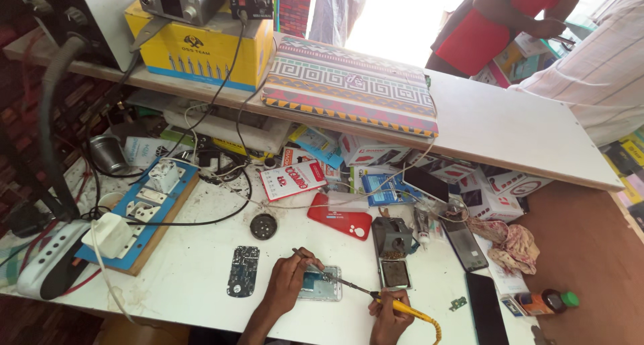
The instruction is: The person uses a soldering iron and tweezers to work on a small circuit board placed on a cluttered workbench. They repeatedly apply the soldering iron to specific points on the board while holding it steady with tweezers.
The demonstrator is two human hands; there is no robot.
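An opened phone (320,286), pale and flat with its circuitry exposed, is laid near the white table's front edge. A yellow-handled soldering iron (376,297) is angled onto it, beside thin tweezers (303,256).

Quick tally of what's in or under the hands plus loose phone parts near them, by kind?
Opened phone under the left hand: 1
Yellow-handled soldering iron in the right hand: 1
Thin tool in the left hand: 1
Circuit board: 1
Red phone cover: 1
Dark phones: 2
Total: 7
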